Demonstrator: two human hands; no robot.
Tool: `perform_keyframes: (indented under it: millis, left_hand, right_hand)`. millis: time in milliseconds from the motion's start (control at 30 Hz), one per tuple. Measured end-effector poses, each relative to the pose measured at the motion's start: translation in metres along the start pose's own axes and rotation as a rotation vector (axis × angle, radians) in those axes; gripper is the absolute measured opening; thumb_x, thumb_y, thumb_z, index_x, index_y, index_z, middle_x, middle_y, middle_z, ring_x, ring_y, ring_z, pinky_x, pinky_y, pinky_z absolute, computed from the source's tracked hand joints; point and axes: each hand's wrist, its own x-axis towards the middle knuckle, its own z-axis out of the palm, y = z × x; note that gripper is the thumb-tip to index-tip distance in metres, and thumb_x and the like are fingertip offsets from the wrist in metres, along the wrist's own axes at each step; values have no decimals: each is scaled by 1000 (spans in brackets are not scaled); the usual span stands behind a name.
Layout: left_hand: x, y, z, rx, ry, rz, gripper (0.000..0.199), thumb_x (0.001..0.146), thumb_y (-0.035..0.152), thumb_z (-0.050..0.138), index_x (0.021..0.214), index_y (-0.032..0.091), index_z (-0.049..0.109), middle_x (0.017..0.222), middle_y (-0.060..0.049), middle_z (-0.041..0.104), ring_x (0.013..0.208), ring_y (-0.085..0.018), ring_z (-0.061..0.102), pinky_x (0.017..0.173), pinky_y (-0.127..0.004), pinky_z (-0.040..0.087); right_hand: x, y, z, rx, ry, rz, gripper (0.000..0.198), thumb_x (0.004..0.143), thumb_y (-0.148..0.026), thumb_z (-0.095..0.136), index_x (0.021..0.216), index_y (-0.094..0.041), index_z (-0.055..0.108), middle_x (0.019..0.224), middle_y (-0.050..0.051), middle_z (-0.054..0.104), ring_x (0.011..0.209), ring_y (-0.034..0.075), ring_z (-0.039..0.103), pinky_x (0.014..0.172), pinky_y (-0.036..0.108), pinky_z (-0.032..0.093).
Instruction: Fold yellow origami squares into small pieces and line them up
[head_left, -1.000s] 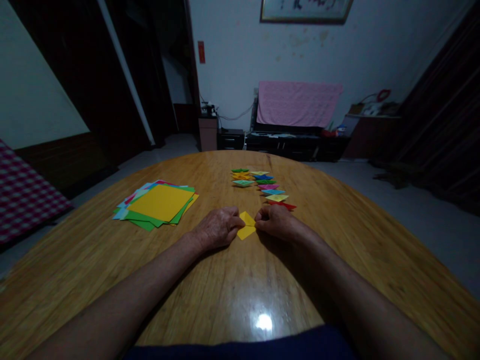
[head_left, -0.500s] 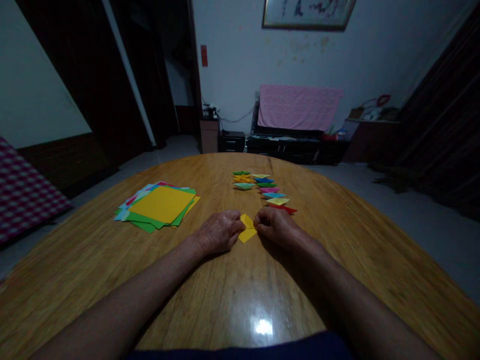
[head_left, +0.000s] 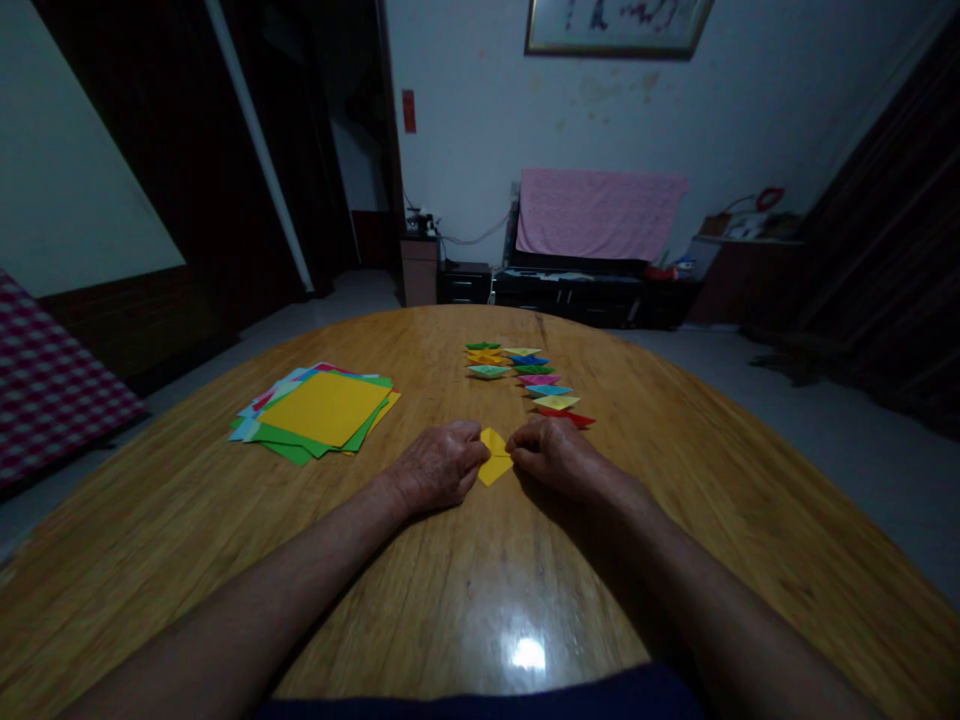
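Observation:
A small piece of folded yellow paper (head_left: 494, 468) lies on the wooden table between my hands, with a crease running across its middle. My left hand (head_left: 444, 463) is closed on its left edge, thumb and fingers pinched together. On the opposite side, my right hand (head_left: 551, 455) pinches the right edge. The fingers of both hands cover the paper's side corners. Just beyond my right hand sits a red folded paper boat (head_left: 574, 418), nearest in a line of small boats.
A fanned stack of square coloured paper, with a yellow sheet (head_left: 330, 408) on top, lies to the left. Several folded boats, among them a light green one (head_left: 488, 372), stand in two rows ahead. The round wooden table (head_left: 420, 620) reflects a light near me.

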Motion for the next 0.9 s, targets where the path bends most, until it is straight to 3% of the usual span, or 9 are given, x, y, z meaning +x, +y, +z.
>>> perform_keyframes:
  millis: [267,667,900]
  left_hand:
    - [0,3,0,19,-8,-24,17,84,18,46,78,17,62,79,-4,53,72,-15,52,61,-25,40]
    - [1,5,-3,45,-42,-39,17,83,18,46,81,17,62,81,-4,55,73,-15,53,61,-26,40]
    - [0,6,-3,49,-37,-35,16,84,17,45,79,16,61,79,-4,54,73,-15,52,61,-26,40]
  right_hand:
    - [0,-15,-1,-44,18,188,20,78,-34,58,80,-20,72,74,3,69,68,15,60,54,24,33]
    - [16,-12,1,43,-69,395,14,71,-33,64,73,-20,69,71,1,68,67,14,60,51,22,33]
    - [16,-18,-2,-13,-69,431,20,72,-39,64,78,-21,70,76,3,69,71,16,61,51,23,32]
